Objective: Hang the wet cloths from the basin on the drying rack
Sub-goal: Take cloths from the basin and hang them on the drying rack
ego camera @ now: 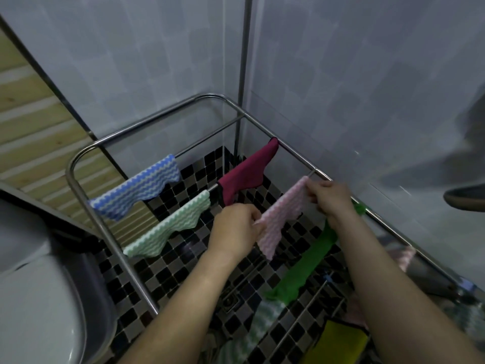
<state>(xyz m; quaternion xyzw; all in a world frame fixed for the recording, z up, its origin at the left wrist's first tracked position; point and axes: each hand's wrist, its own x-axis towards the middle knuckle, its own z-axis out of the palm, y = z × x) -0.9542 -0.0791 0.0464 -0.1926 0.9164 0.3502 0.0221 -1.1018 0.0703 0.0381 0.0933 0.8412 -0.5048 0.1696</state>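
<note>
Item one, as I logged it from my remote station: pink wave-textured cloth (282,216), draped over a thin crossbar of the stainless-steel tube drying rack (147,122), toward its right rail. Left hand (236,229) pinched the cloth's near edge with curled fingers. Right hand (332,199) pinched its far edge, just beside that rail. Item two: blue-and-white zigzag cloth (139,190), hung at the rack's far left. Item three: pale green-and-white zigzag cloth (168,229), hung on the next bar, apart from the hands. Item four: maroon cloth (246,172), hung farther back, its lower corner near the left hand. Item five: bright green cloth (307,266), hung nearer than the pink one, partly hidden by the right forearm. Beneath the rack lay black-and-grey mosaic floor tiles (162,279).
</note>
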